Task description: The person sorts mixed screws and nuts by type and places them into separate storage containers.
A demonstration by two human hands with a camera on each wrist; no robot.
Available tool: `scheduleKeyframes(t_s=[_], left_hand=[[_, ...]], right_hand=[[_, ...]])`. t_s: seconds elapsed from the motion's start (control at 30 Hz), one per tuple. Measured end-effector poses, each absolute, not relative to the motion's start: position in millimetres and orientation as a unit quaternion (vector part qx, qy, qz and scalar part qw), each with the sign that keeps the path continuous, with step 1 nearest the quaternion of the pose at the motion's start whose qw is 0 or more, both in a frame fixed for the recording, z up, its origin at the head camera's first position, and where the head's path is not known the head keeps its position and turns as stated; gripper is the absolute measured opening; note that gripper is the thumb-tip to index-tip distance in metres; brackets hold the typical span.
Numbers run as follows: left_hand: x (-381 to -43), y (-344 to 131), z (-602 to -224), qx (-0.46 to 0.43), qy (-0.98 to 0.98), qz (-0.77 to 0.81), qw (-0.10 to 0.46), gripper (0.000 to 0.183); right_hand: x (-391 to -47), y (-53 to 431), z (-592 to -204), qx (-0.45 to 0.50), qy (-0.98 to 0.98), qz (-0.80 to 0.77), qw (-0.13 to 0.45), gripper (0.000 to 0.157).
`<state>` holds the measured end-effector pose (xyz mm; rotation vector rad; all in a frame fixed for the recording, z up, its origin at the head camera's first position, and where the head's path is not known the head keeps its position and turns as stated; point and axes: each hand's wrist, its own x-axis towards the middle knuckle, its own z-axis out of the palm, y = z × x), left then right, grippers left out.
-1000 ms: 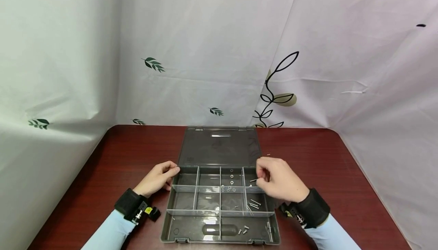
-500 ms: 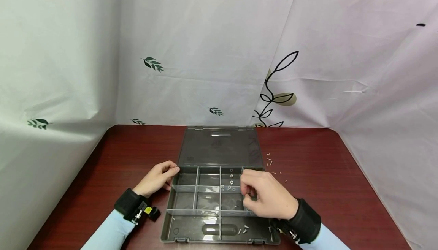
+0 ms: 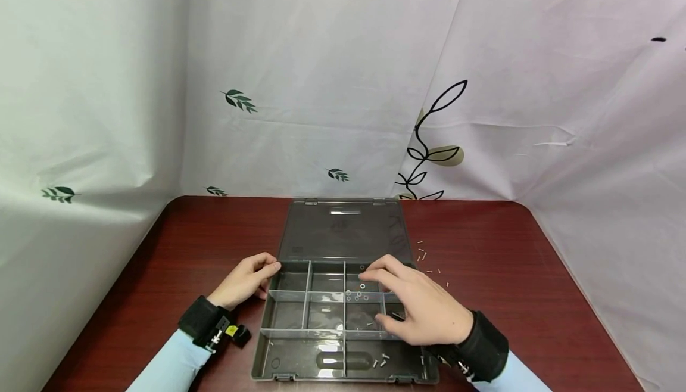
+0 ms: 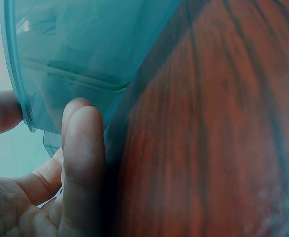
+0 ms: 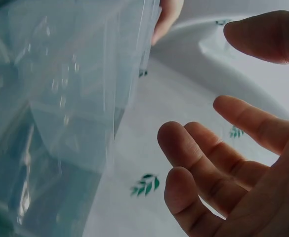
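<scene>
A grey, see-through compartment box lies with its lid folded back. My left hand holds the back left corner, thumb at the rim; in the left wrist view a finger lies along the outer wall. Over the right-hand compartments, my right hand has its fingers spread and holds nothing, as the right wrist view shows too. The hand hides most of the back right and middle right compartments. Small nuts sit in the column left of it. A few short screws lie in the front right compartment.
Several tiny screws are scattered on the red-brown wooden table to the right of the lid. Low clear dividers split the box. A pale printed curtain stands behind the table and at both sides.
My right hand has come forward and left from the back right compartment, where it pinched a screw, and its fingers have spread and released it. The left hand stays in place.
</scene>
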<state>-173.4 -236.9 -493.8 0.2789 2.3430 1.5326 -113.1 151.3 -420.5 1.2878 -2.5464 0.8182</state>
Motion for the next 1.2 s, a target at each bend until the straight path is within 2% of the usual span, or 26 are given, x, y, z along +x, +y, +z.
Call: scheduleKeyframes(t_s=[0.23,0.4,0.87,1.07,1.2], left_hand=[[-175,-235,-495,0.084,0.822,0.538,0.165,0.050],[-174,-236,-493,0.094,0.821,0.539,0.165,0.050],[-175,-236,-493,0.093,0.815,0.547,0.167,0.051],[-175,-236,-494,0.091,0.816,0.546,0.166,0.053],[-175,-236,-493,0.091,0.815,0.548,0.166,0.052]], right_hand=[[-132,174,-422,0.376,-0.882,0.249,0.138,0.042],[-150,198,-427,0.318,-0.901,0.254,0.148,0.030],[-180,234,-457,0.253,-0.936,0.187,0.159,0.023],[-185,236,-470,0.253,-0.943,0.153,0.153,0.019],[-187,234,-473,0.274,-0.938,0.132,0.168,0.015]])
